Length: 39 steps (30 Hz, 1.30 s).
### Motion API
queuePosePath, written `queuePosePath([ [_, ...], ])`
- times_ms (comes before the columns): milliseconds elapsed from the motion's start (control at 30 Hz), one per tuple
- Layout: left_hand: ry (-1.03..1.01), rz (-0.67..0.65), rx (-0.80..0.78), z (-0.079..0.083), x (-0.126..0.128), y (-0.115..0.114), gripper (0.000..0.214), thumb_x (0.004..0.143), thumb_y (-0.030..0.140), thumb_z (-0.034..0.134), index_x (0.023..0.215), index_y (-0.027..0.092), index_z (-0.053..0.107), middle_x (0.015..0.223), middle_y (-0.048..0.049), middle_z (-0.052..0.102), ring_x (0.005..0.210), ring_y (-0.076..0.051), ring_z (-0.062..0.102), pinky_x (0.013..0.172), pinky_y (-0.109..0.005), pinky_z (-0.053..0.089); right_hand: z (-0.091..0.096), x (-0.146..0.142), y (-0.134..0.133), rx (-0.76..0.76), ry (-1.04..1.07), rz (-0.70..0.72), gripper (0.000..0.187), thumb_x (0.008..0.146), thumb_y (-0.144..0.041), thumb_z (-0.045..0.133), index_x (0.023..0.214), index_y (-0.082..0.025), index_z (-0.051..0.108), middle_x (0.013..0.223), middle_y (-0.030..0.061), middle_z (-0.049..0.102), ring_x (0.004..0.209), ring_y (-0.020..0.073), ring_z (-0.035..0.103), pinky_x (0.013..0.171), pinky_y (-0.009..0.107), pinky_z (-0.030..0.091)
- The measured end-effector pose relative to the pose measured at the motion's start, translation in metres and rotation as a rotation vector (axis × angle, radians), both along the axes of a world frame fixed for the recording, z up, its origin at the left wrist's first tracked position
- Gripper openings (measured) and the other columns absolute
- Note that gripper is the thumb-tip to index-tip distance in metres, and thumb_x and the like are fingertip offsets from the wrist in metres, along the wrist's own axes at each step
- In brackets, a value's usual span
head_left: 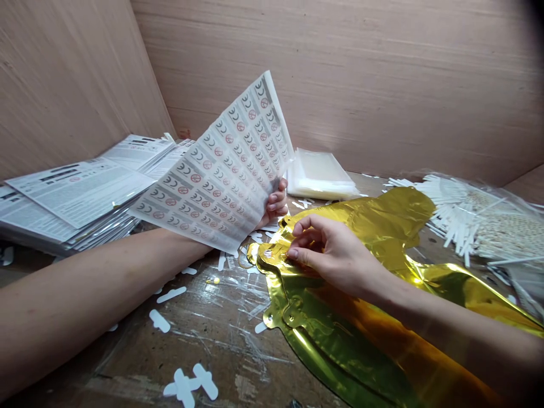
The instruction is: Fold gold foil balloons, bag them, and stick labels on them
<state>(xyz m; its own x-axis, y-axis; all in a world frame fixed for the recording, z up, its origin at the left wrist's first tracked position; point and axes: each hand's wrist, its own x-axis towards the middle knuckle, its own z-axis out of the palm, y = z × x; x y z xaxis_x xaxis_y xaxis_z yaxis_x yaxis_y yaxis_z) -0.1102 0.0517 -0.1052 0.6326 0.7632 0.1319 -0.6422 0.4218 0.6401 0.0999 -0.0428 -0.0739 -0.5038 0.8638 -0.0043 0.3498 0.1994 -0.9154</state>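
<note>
My left hand [276,202] grips the lower right edge of a sticker sheet [216,170], tilted up above the table. Rows of CE marks and small red circle signs cover its face. Part of that hand is hidden behind the sheet. My right hand [323,246] is closed, its fingers curled and thumb drawn in, over the neck tabs of gold foil balloons [340,328]. Its thumb tip meets the foil; what the fingers pinch, if anything, is too small to see. A small pale mark shows on the tab beside the thumb.
Printed leaflets [85,190] are stacked at left. Clear plastic bags [321,175] lie at the back, and a bag of white paper straws [480,218] is at right. White paper scraps [185,388] litter the wooden table [140,351]. Wooden panels [361,85] enclose the back and left.
</note>
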Motion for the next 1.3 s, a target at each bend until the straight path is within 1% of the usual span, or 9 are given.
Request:
queuePosePath([
  [133, -0.019, 0.018, -0.002, 0.0, 0.001, -0.002, 0.063, 0.107, 0.044, 0.015, 0.081, 0.012, 0.063, 0.055, -0.0028, 0.049, 0.049, -0.011, 0.043, 0.052, -0.022, 0.042, -0.001, 0.0, 0.001, 0.048, -0.039, -0.006, 0.022, 0.085, -0.023, 0.074, 0.102, -0.022, 0.058, 0.086, 0.0006, 0.07, 0.078, 0.015, 0.067, 0.066, 0.029, 0.052],
  [333, 0.002, 0.037, -0.036, 0.012, 0.003, -0.014, 0.074, 0.109, 0.044, 0.005, 0.078, 0.01, 0.063, 0.055, -0.0042, 0.049, 0.049, -0.011, 0.045, 0.052, -0.022, 0.044, 0.0, 0.0, 0.002, 0.142, -0.105, 0.017, 0.027, 0.081, -0.019, 0.072, 0.103, -0.021, 0.057, 0.084, 0.0006, 0.074, 0.07, 0.0145, 0.066, 0.064, 0.03, 0.052],
  [533, 0.004, 0.061, -0.065, 0.013, 0.003, -0.014, 0.071, 0.109, 0.043, 0.008, 0.079, 0.01, 0.064, 0.054, -0.005, 0.049, 0.049, -0.012, 0.047, 0.051, -0.023, 0.044, 0.004, -0.003, 0.004, 0.25, -0.166, 0.003, 0.035, 0.075, -0.012, 0.072, 0.106, -0.022, 0.061, 0.081, -0.0021, 0.076, 0.065, 0.0125, 0.065, 0.063, 0.028, 0.053],
  [700, 0.016, 0.079, -0.067, 0.014, 0.005, -0.012, 0.067, 0.108, 0.033, 0.008, 0.079, 0.011, 0.064, 0.052, -0.0048, 0.05, 0.046, -0.012, 0.048, 0.051, -0.023, 0.045, 0.004, -0.003, 0.012, 0.303, -0.194, -0.008, 0.039, 0.071, -0.018, 0.078, 0.108, -0.022, 0.064, 0.095, -0.0004, 0.077, 0.061, 0.0104, 0.064, 0.061, 0.027, 0.053],
  [800, 0.024, 0.083, -0.068, 0.014, 0.006, -0.011, 0.068, 0.109, 0.035, 0.008, 0.076, 0.012, 0.063, 0.051, -0.0033, 0.049, 0.044, -0.011, 0.047, 0.05, -0.022, 0.045, 0.005, -0.003, 0.015, 0.308, -0.21, -0.028, 0.034, 0.072, -0.021, 0.08, 0.104, -0.022, 0.066, 0.089, -0.001, 0.076, 0.061, 0.0115, 0.065, 0.061, 0.027, 0.053],
  [933, 0.031, 0.066, -0.06, 0.01, 0.004, -0.009, 0.055, 0.109, 0.032, 0.02, 0.078, 0.014, 0.061, 0.054, -0.0025, 0.05, 0.045, -0.011, 0.049, 0.05, -0.022, 0.045, 0.003, -0.003, 0.017, 0.331, -0.197, -0.048, 0.014, 0.078, -0.02, 0.077, 0.091, -0.02, 0.069, 0.076, -0.0009, 0.074, 0.069, 0.0147, 0.069, 0.064, 0.027, 0.053],
  [1033, 0.026, 0.068, -0.049, 0.007, 0.002, -0.008, 0.045, 0.107, 0.028, 0.026, 0.081, 0.014, 0.061, 0.055, -0.0022, 0.051, 0.047, -0.011, 0.05, 0.051, -0.022, 0.047, 0.0, -0.004, 0.02, 0.391, -0.2, -0.061, 0.011, 0.079, -0.02, 0.076, 0.088, -0.02, 0.069, 0.073, -0.0018, 0.072, 0.064, 0.0129, 0.065, 0.063, 0.026, 0.05],
  [1200, -0.007, 0.077, -0.027, 0.004, 0.003, -0.007, 0.039, 0.105, 0.03, 0.032, 0.083, 0.013, 0.06, 0.054, -0.002, 0.051, 0.047, -0.012, 0.046, 0.049, -0.023, 0.044, 0.008, -0.002, 0.008, 0.597, -0.287, 0.127, 0.026, 0.08, -0.037, 0.081, 0.093, -0.018, 0.07, 0.076, -0.0002, 0.07, 0.064, 0.0138, 0.06, 0.062, 0.028, 0.048],
  [1300, -0.051, 0.105, -0.028, -0.002, 0.005, -0.002, 0.039, 0.105, 0.029, 0.031, 0.083, 0.014, 0.06, 0.052, 0.0002, 0.047, 0.045, -0.011, 0.042, 0.049, -0.022, 0.041, 0.02, 0.007, -0.023, 0.715, -0.423, 0.247, 0.032, 0.09, -0.04, 0.069, 0.109, -0.014, 0.07, 0.097, 0.0093, 0.074, 0.091, 0.0241, 0.066, 0.083, 0.039, 0.054],
])
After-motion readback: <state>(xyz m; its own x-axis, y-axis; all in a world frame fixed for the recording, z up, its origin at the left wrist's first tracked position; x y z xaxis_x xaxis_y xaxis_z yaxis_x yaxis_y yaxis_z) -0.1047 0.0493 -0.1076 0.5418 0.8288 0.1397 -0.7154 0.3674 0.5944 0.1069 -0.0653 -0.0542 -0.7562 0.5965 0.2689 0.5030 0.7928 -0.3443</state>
